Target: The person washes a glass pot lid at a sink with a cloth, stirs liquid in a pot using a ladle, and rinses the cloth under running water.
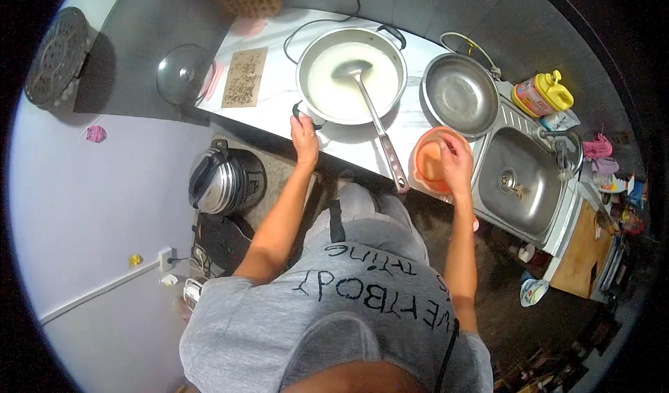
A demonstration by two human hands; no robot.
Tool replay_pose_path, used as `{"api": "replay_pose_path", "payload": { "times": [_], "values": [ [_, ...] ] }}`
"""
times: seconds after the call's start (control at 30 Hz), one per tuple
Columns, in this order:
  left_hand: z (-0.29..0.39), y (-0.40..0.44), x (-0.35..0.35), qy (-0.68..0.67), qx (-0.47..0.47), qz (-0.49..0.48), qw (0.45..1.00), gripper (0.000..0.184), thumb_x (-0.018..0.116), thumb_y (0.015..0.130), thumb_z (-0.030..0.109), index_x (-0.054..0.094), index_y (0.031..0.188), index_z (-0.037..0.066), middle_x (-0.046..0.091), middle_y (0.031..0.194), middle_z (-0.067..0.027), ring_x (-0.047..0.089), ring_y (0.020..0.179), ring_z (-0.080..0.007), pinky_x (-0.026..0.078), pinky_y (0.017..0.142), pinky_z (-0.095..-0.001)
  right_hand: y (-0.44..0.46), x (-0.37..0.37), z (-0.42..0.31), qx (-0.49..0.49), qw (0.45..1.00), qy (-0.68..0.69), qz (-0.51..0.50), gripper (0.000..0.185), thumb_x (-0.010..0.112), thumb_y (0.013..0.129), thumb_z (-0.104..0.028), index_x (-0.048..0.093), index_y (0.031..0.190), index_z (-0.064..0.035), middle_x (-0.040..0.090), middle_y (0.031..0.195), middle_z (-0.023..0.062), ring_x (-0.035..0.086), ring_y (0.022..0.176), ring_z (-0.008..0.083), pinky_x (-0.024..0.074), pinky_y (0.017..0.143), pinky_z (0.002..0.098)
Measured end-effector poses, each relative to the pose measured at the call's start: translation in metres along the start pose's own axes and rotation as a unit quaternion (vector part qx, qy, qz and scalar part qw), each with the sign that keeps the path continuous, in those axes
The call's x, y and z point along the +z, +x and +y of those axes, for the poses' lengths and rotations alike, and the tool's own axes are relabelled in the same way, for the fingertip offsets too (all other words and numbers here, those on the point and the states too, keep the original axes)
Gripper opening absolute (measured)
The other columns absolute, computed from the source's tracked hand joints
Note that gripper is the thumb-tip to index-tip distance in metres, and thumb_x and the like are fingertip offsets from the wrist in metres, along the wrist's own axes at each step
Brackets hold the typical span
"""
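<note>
A wide steel pot [303,79] of pale, milky liquid stands on the counter. A ladle [380,125] rests in it, its bowl in the liquid and its long handle leaning over the near rim. My left hand [304,141] is closed at the pot's near black side handle [318,123]. To the right, my right hand [457,166] is closed at the right side of an orange bowl [428,166], with the thumb inside the rim. The bowl is at the counter's front edge. My hand hides part of its rim.
An empty metal pan [460,90] sits beside the sink [523,184]. A yellow jug [542,95] stands behind. A patterned card [244,78] lies left of the pot, near a glass lid [182,74]. An electric pressure cooker [226,178] is below left; a wooden board [582,250] lies far right.
</note>
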State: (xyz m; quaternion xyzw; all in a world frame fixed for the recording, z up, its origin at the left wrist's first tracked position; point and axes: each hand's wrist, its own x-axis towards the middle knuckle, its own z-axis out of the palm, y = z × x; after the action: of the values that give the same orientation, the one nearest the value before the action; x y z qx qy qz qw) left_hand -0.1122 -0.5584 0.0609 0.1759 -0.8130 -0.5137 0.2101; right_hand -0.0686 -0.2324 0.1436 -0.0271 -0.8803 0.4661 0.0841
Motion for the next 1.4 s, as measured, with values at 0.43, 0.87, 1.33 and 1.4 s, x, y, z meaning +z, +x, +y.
{"api": "replay_pose_path", "payload": {
  "times": [0.43, 0.87, 1.33, 1.4],
  "values": [
    [-0.020, 0.038, -0.007, -0.014, -0.016, -0.066, 0.998, 0.033, 0.039, 0.093, 0.028, 0.046, 0.093, -0.004, 0.053, 0.075, -0.0165, 0.051, 0.070, -0.0288, 0.041, 0.068, -0.0377, 0.140, 0.086, 0.011, -0.143, 0.989, -0.046, -0.011, 0.041, 0.047, 0.083, -0.007, 0.047, 0.123, -0.0020, 0.053, 0.117, 0.0203, 0.048, 0.110, 0.0358, 0.0352, 0.096, 0.0410],
    [-0.012, 0.034, -0.002, -0.074, -0.027, -0.041, 0.996, 0.031, 0.036, 0.095, 0.030, 0.045, 0.089, 0.001, 0.042, 0.068, -0.0017, 0.039, 0.063, -0.0132, 0.038, 0.060, -0.0292, 0.182, 0.110, 0.027, -0.138, 0.986, -0.080, -0.047, 0.063, 0.039, 0.067, 0.011, 0.044, 0.128, -0.0026, 0.041, 0.134, 0.0184, 0.039, 0.125, 0.0290, 0.0296, 0.104, 0.0334],
    [-0.004, 0.028, -0.002, -0.066, -0.027, -0.040, 0.997, 0.030, 0.035, 0.094, 0.029, 0.043, 0.087, 0.001, 0.042, 0.069, -0.0025, 0.040, 0.063, -0.0138, 0.038, 0.061, -0.0299, 0.189, 0.101, 0.023, -0.060, 0.996, -0.016, -0.064, 0.061, 0.042, 0.070, 0.005, 0.048, 0.128, -0.0130, 0.048, 0.127, 0.0171, 0.048, 0.117, 0.0286, 0.0360, 0.098, 0.0305],
    [-0.003, 0.027, -0.002, -0.070, -0.026, -0.038, 0.996, 0.030, 0.035, 0.094, 0.030, 0.043, 0.087, 0.001, 0.042, 0.069, -0.0024, 0.040, 0.064, -0.0136, 0.038, 0.061, -0.0296, 0.186, 0.091, 0.014, 0.007, 0.997, -0.022, -0.076, 0.058, 0.042, 0.071, 0.002, 0.050, 0.126, -0.0151, 0.051, 0.124, 0.0179, 0.051, 0.113, 0.0298, 0.0383, 0.096, 0.0309]
  ]
}}
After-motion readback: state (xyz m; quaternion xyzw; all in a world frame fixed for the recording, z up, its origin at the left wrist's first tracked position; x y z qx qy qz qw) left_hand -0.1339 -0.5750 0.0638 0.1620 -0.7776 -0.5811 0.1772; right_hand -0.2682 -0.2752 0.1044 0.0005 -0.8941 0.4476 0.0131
